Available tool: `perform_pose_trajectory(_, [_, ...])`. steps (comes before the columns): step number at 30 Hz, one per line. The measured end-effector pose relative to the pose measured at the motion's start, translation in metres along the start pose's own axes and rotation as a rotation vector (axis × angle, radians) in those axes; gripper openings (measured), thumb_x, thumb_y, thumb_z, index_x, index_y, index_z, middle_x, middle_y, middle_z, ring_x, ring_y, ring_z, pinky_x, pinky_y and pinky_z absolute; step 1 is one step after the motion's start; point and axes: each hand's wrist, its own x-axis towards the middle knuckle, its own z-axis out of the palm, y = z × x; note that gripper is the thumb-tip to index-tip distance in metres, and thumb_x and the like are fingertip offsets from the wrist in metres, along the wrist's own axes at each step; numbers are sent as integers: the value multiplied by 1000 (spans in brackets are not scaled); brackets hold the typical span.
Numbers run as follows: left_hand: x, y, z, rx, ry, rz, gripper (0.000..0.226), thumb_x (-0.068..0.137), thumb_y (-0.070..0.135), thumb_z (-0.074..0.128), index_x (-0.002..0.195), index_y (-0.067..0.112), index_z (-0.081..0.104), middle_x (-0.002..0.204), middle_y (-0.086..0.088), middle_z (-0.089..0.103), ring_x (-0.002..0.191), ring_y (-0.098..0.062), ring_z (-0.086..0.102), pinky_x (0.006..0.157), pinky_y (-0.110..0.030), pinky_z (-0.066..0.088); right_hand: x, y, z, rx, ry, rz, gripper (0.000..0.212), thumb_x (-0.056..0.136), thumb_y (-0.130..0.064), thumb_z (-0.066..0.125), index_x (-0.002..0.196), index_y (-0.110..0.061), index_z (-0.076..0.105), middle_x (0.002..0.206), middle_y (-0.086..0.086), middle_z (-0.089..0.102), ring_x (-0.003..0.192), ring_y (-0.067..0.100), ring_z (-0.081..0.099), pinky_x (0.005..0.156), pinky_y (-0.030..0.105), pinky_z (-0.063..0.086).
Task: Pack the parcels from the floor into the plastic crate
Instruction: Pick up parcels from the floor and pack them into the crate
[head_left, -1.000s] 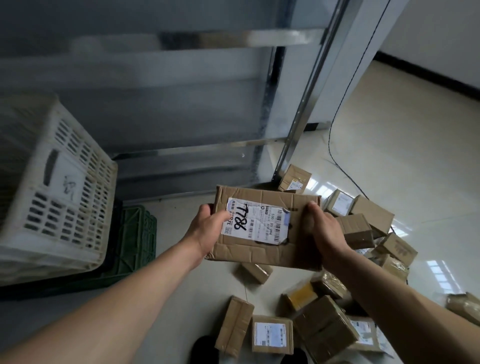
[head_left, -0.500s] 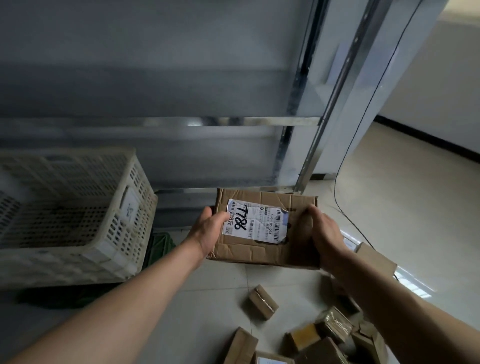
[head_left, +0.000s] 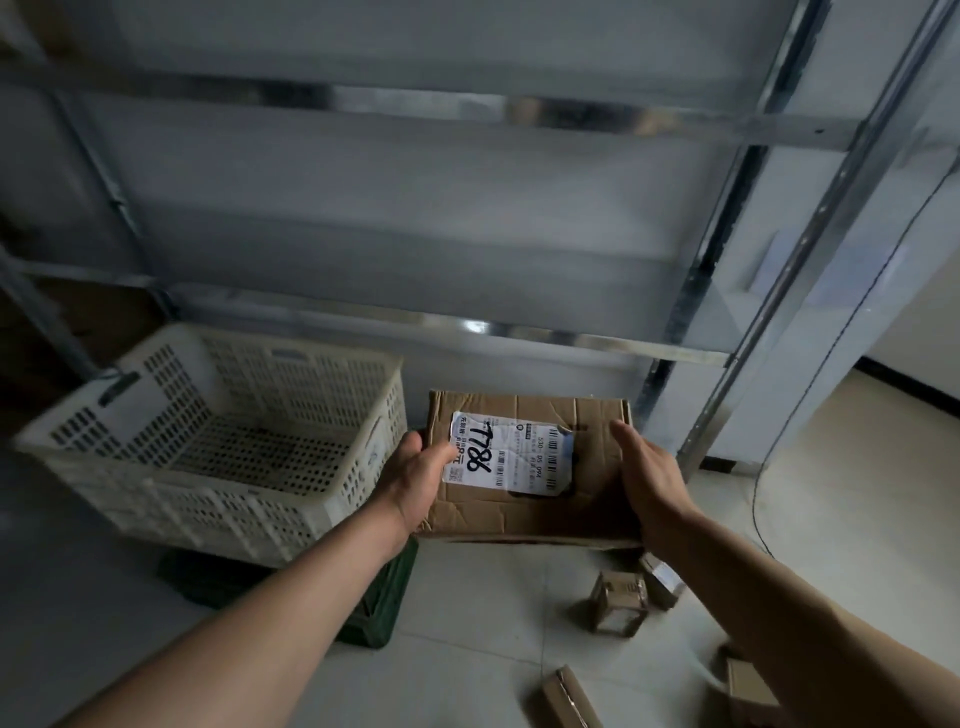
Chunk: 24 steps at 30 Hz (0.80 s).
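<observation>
Cardboard is what we carry: a flat, creased parcel (head_left: 524, 467) with a white label (head_left: 511, 453) marked 7786, held in the air just right of the cream plastic crate (head_left: 218, 431). Our left hand (head_left: 415, 480) grips its left edge, thumb on top; our right hand (head_left: 649, 483) curls round the right edge. The crate looks empty and tilts on a dark green crate (head_left: 363, 603) beneath it. We judge that perch the main risk: a parcel dropped against the near wall could rock or slide it. The soft, dented box may also sag if one hand lets go early. Several small parcels (head_left: 618, 603) lie underfoot on the pale tiled floor (head_left: 493, 623), easy to tread on. Grey metal shelving (head_left: 467, 218) stands behind, a thin cable (head_left: 756, 499) trailing right.
</observation>
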Motion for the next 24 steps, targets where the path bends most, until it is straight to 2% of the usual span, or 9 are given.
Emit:
perform_pose_trajectory(4, [8,5,-53,-20,19,31,61,58,60,54,102,16,58,101,-12,68,98,-30,65,89,-55,52,-7,-31,50,-49,-12,-29,36,100,-47,49,80,-20,63,93,13,69,96,32,67,85,40,51])
perform_pose_trajectory(7, [17,8,-99,-32,27,52,49,68,51,54,99,13,56,97,-15,65,95,-32,64,87,-55,53,-11,-47,98,-57,6,-41,40,97,-48,53,81,-14,68,95,18,72,96,36,69,93,51,54])
perform_pose_trajectory(11, [29,6,-167,-45,49,57,47,69,48,51,97,11,55,89,-12,61,89,-31,63,80,-44,53,-19,-64,171,-71,32,-37,47,87,-52,59,83,-7,70,94,23,72,97,41,68,91,56,54])
perform_pose_trajectory(16, [45,-4,-246,-35,87,59,46,67,51,50,93,13,56,85,-10,59,86,-30,61,78,-39,49,-36,-80,249,-64,14,-52,36,94,-41,59,85,-8,69,94,22,71,93,39,68,90,51,54])
perform_pose_trajectory(19, [47,-7,-280,-54,117,50,45,68,47,50,94,12,57,86,-10,62,86,-28,61,68,-31,45,-38,-83,285,-83,-4,-98,42,88,-45,60,92,-4,69,95,22,70,95,40,67,89,52,54])
perform_pose_trajectory(21, [50,-10,-298,-65,144,53,44,68,46,51,93,11,59,88,-12,63,87,-29,62,69,-34,45,-39,-86,306,-80,-33,-90,45,83,-48,58,95,-5,68,95,23,70,95,42,67,90,55,55])
perform_pose_trajectory(24, [56,-14,-323,-77,166,60,46,69,47,52,94,9,61,95,-19,68,92,-34,65,77,-43,52,-39,-93,332,-71,-96,-76,37,92,-43,56,98,-9,67,97,23,70,92,39,69,89,54,56])
